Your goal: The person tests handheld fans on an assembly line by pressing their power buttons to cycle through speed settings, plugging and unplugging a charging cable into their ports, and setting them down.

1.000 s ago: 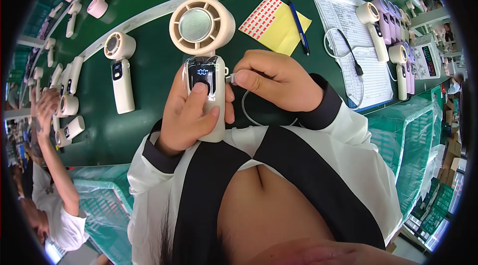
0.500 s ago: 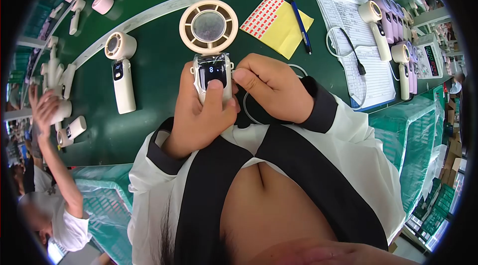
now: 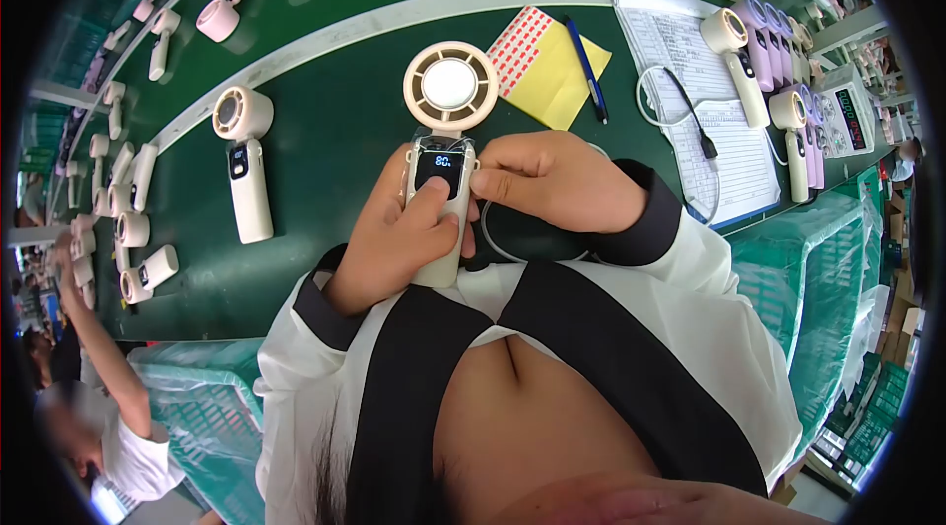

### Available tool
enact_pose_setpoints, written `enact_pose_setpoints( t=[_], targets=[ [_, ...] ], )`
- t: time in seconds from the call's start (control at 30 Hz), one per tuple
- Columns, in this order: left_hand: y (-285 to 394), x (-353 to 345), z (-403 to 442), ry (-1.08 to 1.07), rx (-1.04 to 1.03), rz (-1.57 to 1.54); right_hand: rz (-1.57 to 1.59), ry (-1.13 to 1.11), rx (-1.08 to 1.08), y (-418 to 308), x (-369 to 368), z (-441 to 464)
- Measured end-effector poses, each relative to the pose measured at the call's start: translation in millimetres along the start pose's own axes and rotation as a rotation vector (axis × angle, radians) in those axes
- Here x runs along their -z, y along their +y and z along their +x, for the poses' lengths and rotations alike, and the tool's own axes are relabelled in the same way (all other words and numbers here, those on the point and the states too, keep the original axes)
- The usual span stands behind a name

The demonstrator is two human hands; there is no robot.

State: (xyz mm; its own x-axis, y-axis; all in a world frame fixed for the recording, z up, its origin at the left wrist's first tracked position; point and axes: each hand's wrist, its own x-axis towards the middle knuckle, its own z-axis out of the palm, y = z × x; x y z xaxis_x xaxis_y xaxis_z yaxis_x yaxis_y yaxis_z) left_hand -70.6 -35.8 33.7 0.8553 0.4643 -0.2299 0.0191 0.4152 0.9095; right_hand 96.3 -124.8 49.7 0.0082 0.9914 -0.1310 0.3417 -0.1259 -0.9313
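Note:
A cream handheld fan (image 3: 450,84) stands upright in front of me, its round head at the top and a lit display reading about 80 on its handle. My left hand (image 3: 409,229) is wrapped round the handle, the thumb lying just below the display. At the handle's right side, my right hand (image 3: 562,180) is closed in a pinch, fingertips against the fan. A white cable (image 3: 490,229) loops out from under this hand; its plug end is hidden by the fingers.
A yellow sheet with red-arrow stickers (image 3: 557,81) and a blue pen (image 3: 588,71) lie beyond my right hand. Farther right are written papers (image 3: 680,52), a cable with a black plug (image 3: 708,145), several fans and a meter (image 3: 845,116). Another cream fan (image 3: 248,185) lies left; a co-worker's arm (image 3: 103,348) reaches there.
The fan and both hands have shifted slightly right and down in view. The display changed from about 8 to 80, and the fan's centre looks brighter. The co-worker's arm moved farther left.

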Motion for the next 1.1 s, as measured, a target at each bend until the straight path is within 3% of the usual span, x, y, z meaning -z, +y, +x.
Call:
enact_pose_setpoints(
  t=[0.03,0.17,0.27,0.4,0.53,0.57,0.67,0.77,0.83,0.9,0.97,1.07,1.1],
  targets=[
    [2.5,-0.4,4.3,-0.002,-0.007,0.005,-0.004,0.003,0.007,0.2,1.7,0.9],
    [20.2,-2.2,50.0,0.05,-0.151,-0.139,-0.052,0.405,-0.049,8.4,7.0,2.4],
    [44.7,15.5,143.0,0.146,-0.269,0.06,-0.211,0.48,0.067,13.5,-1.1,3.3],
    [68.0,31.6,284.0,0.532,-0.381,0.716,-0.414,0.557,0.198,19.9,-10.9,5.5],
    [59.1,38.8,346.6,0.649,-0.396,0.969,-0.531,0.539,0.289,24.9,-5.5,5.7],
    [59.2,34.9,346.8,0.761,-0.447,1.101,-0.55,0.544,0.283,25.1,-3.1,5.5],
    [50.0,37.4,321.1,1.125,-0.565,1.525,-0.564,0.532,0.276,27.4,-5.3,6.0],
    [28.2,36.8,236.6,0.883,-0.801,1.864,-0.552,0.484,0.276,28.4,-8.3,4.6],
    [17.9,37.7,165.4,0.653,-0.724,1.953,-0.562,0.445,0.278,27.8,-10.6,4.6],
    [20.0,31.6,103.8,0.592,-0.866,1.769,-0.551,0.432,0.283,28.6,-12.7,3.7],
    [34.1,34.0,51.2,0.698,-1.149,1.577,-0.545,0.409,0.284,28.9,-13.6,2.4],
    [30.8,74.9,-2.1,1.306,-1.029,1.776,-0.549,0.406,0.317,27.4,-14.4,9.6],
    [20.0,103.7,-13.6,1.295,-1.027,1.777,-0.561,0.396,0.322,27.4,-15.4,8.7]
  ],
)
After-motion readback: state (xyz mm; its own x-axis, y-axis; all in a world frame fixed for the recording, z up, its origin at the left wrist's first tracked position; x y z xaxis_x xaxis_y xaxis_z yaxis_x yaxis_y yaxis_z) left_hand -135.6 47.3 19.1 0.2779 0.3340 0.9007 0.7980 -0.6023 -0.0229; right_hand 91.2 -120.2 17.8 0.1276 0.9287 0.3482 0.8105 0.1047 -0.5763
